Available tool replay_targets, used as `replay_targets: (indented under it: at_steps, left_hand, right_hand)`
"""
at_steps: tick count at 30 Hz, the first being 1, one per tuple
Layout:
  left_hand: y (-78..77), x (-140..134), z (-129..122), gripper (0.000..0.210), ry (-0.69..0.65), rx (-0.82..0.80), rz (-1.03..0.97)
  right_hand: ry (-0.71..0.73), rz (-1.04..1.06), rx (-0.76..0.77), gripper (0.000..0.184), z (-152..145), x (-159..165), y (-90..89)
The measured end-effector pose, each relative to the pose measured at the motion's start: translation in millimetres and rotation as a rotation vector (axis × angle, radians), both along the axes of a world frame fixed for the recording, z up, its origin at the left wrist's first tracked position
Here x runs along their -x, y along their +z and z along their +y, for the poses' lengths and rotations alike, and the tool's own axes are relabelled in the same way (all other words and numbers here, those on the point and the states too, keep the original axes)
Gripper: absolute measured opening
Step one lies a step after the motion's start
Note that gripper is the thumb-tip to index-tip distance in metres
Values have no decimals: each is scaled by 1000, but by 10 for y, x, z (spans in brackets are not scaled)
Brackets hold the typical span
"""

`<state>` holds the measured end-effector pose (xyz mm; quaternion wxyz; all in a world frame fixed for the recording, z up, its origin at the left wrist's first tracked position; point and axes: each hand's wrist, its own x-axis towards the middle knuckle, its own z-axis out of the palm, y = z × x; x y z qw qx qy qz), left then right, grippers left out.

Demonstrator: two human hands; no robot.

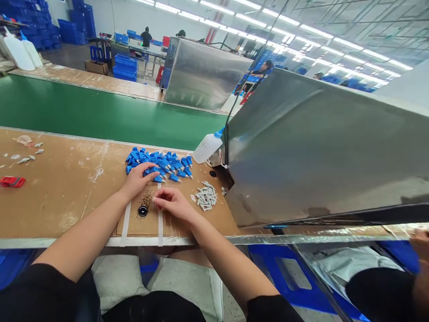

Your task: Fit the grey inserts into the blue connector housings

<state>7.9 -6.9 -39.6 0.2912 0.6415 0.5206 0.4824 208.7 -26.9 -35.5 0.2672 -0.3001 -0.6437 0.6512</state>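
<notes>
My left hand (pixel 138 180) is at the near edge of a heap of small blue plastic parts (pixel 167 162), several with pale tips. Its thumb and fingers are closed around one blue plastic part (pixel 152 170). To its right, my right hand (pixel 173 203) is held in a pinch just above the board. Whatever sits between those fingertips is too small to make out. Below and between both hands lies a round black piece (pixel 143 210) with a light centre, and dark specks (pixel 146 197) are scattered beside it. A pile of small grey-white pieces (pixel 206 196) lies right of my right hand.
A white bottle with a blue nozzle (pixel 208 147) leans by a large metal panel (pixel 321 152) on the right. Beyond the brown bench (pixel 67 192) runs a green belt (pixel 110 112). A red item (pixel 12 181) lies far left. Another person's hand (pixel 420 241) shows at right.
</notes>
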Motion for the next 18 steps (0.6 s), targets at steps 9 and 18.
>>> replay_targets:
  at_steps: [9, 18]
  left_hand:
    - [22, -23, -46, 42, -67, 15, -43]
    - [16, -43, -23, 45, -12, 64, -120]
  right_hand:
    - [137, -229, -253, 39, -122, 145, -69]
    - [10, -14, 7, 37, 1, 35, -134]
